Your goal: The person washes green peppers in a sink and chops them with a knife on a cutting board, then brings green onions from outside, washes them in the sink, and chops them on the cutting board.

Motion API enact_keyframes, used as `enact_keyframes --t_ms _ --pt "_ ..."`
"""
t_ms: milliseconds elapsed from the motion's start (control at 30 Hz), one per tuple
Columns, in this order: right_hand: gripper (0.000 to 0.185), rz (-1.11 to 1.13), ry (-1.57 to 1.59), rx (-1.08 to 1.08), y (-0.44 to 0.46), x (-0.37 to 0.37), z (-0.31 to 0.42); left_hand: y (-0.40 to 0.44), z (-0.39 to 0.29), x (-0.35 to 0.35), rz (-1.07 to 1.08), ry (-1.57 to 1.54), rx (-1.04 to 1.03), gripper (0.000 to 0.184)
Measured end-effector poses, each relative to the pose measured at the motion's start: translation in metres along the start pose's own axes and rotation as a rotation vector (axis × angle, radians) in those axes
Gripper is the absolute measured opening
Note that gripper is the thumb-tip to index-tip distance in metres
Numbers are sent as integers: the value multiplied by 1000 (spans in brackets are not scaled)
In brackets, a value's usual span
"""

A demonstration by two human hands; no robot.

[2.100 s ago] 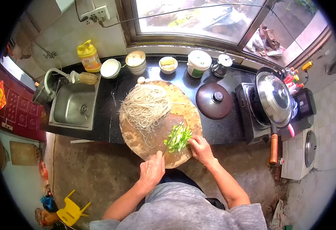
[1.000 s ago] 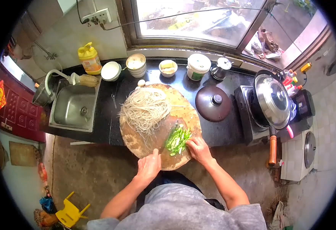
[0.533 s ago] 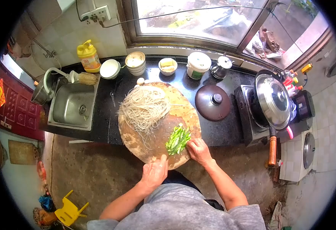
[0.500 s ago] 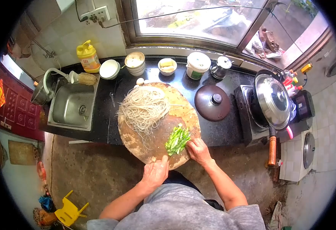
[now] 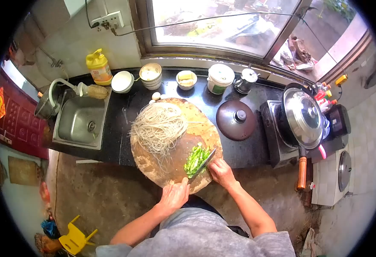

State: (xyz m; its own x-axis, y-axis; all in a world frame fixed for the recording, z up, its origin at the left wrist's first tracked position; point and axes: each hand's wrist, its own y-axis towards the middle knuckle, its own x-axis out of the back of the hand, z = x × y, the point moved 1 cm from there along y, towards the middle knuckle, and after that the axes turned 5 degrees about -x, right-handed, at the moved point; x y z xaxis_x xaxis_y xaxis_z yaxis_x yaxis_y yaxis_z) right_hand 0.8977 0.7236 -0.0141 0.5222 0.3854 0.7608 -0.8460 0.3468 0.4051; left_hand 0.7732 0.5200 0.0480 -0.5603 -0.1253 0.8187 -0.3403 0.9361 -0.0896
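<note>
Chopped green vegetables lie in a long heap on a round wooden chopping board. My left hand is closed around the handle end of a knife at the board's near edge. The blade slants up and right along the heap's right side. At the right rim of the board is my right hand, its fingers curled close to the blade's far end. Whether they grip anything is hidden. A pile of pale noodles covers the board's upper left.
A dark pot lid lies right of the board, before a stove with a lidded pan. Bowls, a white tub and a metal kettle line the window side. Left is a sink.
The knife has tilted, so its blade now shows beside the greens. My right hand has shifted slightly down and left. The whole view has moved a little.
</note>
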Motion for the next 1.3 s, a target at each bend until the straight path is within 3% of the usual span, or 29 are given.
enact_keyframes --t_ms 233,267,367,500,600,700,800,867,967,1033,1100,1200,1300 --pt "16 23 18 6 1 -2 -5 7 8 -4 74 -83 82 20" --pt "19 70 34 -26 -1 0 -9 7 8 -1 49 -101 92 20" --pt "23 -136 85 -114 -1 6 -13 2 7 18 -64 -116 103 20" --pt "26 -114 102 -240 2 10 -24 2 19 38 -288 -91 131 17" --pt "24 -122 105 -216 10 3 -20 0 25 34 -311 -38 146 14" --pt "25 -242 33 -329 23 -9 -11 2 32 21 -290 22 154 13" --pt "25 -124 23 -381 22 -14 -9 9 34 1 -255 109 211 14" --pt "23 -130 14 -356 27 -8 -3 7 25 -1 -242 82 173 14" --pt "20 -167 193 -482 25 -5 -9 -2 18 0 -296 54 102 13" --pt "11 -208 152 -526 29 2 -1 -7 23 -1 -352 94 98 14" --pt "17 -143 68 -591 26 6 -3 -10 41 -7 -400 258 114 26" --pt "15 -265 91 -468 35 -1 15 -12 64 -18 -441 475 193 43" --pt "13 -184 392 -429 61 -18 68 -13 84 -39 -541 428 139 48"
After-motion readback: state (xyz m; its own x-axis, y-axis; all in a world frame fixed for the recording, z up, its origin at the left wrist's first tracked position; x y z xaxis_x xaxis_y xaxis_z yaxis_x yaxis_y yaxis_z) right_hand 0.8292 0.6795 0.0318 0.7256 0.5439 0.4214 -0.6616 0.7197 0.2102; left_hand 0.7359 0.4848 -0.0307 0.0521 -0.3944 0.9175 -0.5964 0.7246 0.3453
